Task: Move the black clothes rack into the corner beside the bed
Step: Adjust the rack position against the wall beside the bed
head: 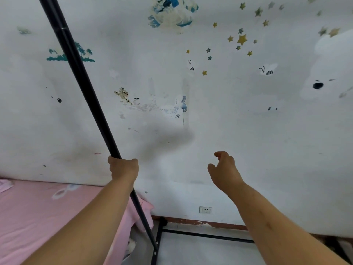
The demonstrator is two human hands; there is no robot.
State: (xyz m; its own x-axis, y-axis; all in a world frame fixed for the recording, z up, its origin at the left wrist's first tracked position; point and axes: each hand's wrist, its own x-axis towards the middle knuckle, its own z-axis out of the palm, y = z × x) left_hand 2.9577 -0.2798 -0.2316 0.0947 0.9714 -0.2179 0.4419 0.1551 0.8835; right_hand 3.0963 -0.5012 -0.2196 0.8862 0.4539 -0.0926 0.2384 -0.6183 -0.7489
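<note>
The black clothes rack shows as a long upright pole slanting from the top left down to its base by the bed. My left hand is closed around that pole at mid-height. The rack's black base bars lie on the floor along the wall, right beside the bed's corner. My right hand hovers free to the right of the pole, fingers loosely curled and apart, holding nothing. The rack's right side is out of view.
A bed with a pink sheet fills the lower left, touching the white wall covered in stickers. A wall socket sits low above a reddish skirting board. Pale floor lies inside the rack's base.
</note>
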